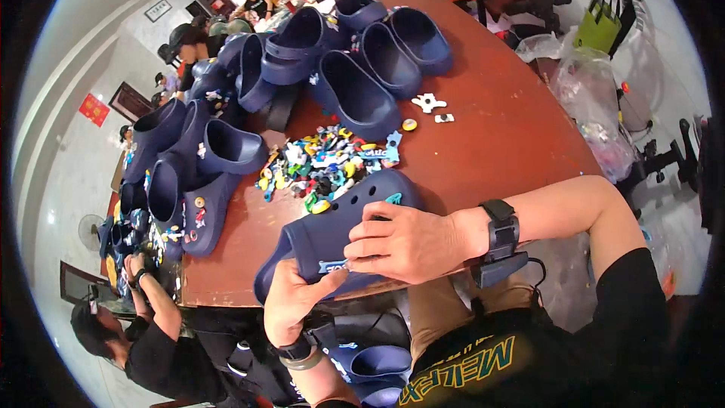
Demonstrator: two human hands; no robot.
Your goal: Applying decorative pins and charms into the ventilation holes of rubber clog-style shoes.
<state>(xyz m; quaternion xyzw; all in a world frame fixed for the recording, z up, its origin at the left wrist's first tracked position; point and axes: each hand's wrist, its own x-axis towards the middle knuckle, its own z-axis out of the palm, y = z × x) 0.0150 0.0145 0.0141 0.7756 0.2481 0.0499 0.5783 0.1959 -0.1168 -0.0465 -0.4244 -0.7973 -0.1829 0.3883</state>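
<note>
A navy blue clog (321, 230) with round holes lies at the table's near edge, its toe pointing away to the right. My left hand (296, 295) grips it near the heel, the thumb reaching along its near side. Against that side sits a blue-and-white shoe charm (331, 266), partly covered. My right hand (404, 242) lies over the clog's upper, fingers curled and tips pressing at the charm's end. A teal charm (393, 199) shows near the toe. Just beyond the clog is a heap of small colourful charms (325, 159).
Several navy clogs (355, 94) stand beyond the heap; more (204, 211) stand to the left. A white charm (429, 103) and a yellow round one (409, 125) lie apart on the brown table (498, 128). At left, another person's hands (136, 268) work by small parts.
</note>
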